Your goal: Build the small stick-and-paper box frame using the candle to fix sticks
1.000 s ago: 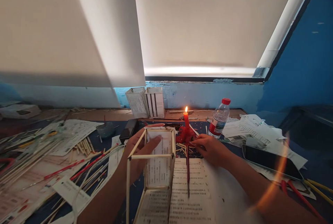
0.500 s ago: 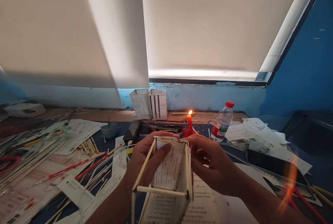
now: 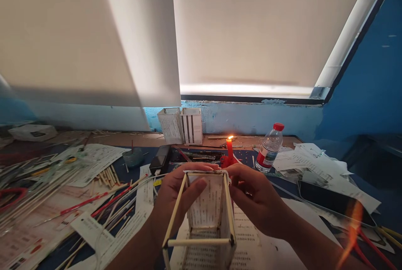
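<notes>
A box frame of thin wooden sticks (image 3: 198,242), partly walled with printed paper, is held in front of me. My left hand (image 3: 184,190) grips its far left side, the thumb inside and the fingers along the far top edge. At the far right corner, the fingers of my right hand (image 3: 248,186) pinch the paper-covered edge; whether they hold anything else is hidden. Just beyond the hands burns a red candle (image 3: 229,147), its flame leaning to the right. The lower part of the frame runs out of view at the bottom.
Two paper-covered boxes (image 3: 191,127) stand against the wall. A water bottle (image 3: 269,148), a phone (image 3: 334,203) and loose papers (image 3: 317,165) lie to the right. Wooden sticks (image 3: 106,173), a black device (image 3: 161,159) and a small cup (image 3: 132,159) are at left.
The far end of the box frame has dipped slightly and the frame has tilted a little, both hands moving with it. The candle flame leans over more. Both hands keep their grip.
</notes>
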A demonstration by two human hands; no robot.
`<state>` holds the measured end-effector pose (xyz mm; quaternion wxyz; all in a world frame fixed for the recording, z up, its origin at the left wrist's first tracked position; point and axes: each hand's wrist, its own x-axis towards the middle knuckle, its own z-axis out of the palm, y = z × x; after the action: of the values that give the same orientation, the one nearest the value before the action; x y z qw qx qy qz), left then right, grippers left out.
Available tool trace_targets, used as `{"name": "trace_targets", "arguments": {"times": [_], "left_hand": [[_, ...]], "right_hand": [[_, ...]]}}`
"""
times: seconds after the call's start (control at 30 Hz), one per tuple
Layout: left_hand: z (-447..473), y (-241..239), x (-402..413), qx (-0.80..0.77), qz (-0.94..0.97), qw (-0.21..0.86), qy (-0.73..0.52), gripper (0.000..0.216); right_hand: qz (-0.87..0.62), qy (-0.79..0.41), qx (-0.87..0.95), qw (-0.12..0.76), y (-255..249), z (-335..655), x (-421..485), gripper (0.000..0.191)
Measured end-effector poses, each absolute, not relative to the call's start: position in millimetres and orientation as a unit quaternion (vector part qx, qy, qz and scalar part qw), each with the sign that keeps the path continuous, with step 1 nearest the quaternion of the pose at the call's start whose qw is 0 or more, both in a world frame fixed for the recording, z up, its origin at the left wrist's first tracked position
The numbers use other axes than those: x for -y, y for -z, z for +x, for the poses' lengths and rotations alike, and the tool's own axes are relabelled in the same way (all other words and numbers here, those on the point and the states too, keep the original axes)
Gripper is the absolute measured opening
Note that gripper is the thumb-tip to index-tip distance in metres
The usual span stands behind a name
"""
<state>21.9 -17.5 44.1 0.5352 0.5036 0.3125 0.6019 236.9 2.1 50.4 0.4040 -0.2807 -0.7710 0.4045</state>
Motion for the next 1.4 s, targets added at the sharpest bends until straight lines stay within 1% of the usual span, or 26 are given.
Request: {"name": "trace_targets", "arguments": {"times": [0.1, 0.23, 0.37, 0.5, 0.63, 0.73, 0.8, 0.97, 1.13, 1.4], "left_hand": [[20.8, -42.1, 16.0, -0.333, 0.511, 0.512, -0.605, 0.013], [21.1, -40.7, 15.7, -0.353, 0.51, 0.485, -0.617, 0.014], [23.4, -42.0, 14.7, -0.348, 0.497, 0.492, -0.624, 0.017], [24.4, -42.4, 12.6, -0.322, 0.494, 0.51, -0.626, 0.014], [21.5, -35.8, 11.0, -0.326, 0.502, 0.5, -0.627, 0.008], [19.9, -30.9, 9.9, -0.32, 0.501, 0.511, -0.621, 0.008], [20.3, -30.2, 9.3, -0.309, 0.497, 0.523, -0.62, 0.01], [22.5, -32.0, 7.6, -0.299, 0.474, 0.537, -0.631, 0.008], [24.0, -31.1, 8.0, -0.29, 0.464, 0.548, -0.633, 0.009], [27.0, -35.0, 9.6, -0.281, 0.448, 0.54, -0.655, 0.012]], "right_hand": [[-0.269, -0.411, 0.765, 0.417, -54.4, 236.0, -3.2, 0.017], [-0.263, -0.439, 0.747, 0.425, -68.8, 234.2, -5.0, 0.027], [-0.302, -0.432, 0.766, 0.367, -91.5, 234.2, -8.3, 0.03], [-0.321, -0.408, 0.798, 0.305, -116.8, 234.7, -10.4, 0.03], [-0.358, -0.331, 0.833, 0.262, -137.0, 233.0, -5.7, 0.024], [-0.382, -0.265, 0.846, 0.261, -145.0, 230.2, -0.2, 0.018], [-0.391, -0.235, 0.85, 0.263, -147.8, 228.4, 2.0, 0.017], [-0.385, -0.205, 0.863, 0.257, -154.0, 223.8, 3.0, 0.015], [-0.412, -0.153, 0.864, 0.246, -156.6, 220.1, 5.5, 0.01], [-0.43, -0.13, 0.862, 0.235, -155.6, 218.4, 6.9, 0.008]]}}
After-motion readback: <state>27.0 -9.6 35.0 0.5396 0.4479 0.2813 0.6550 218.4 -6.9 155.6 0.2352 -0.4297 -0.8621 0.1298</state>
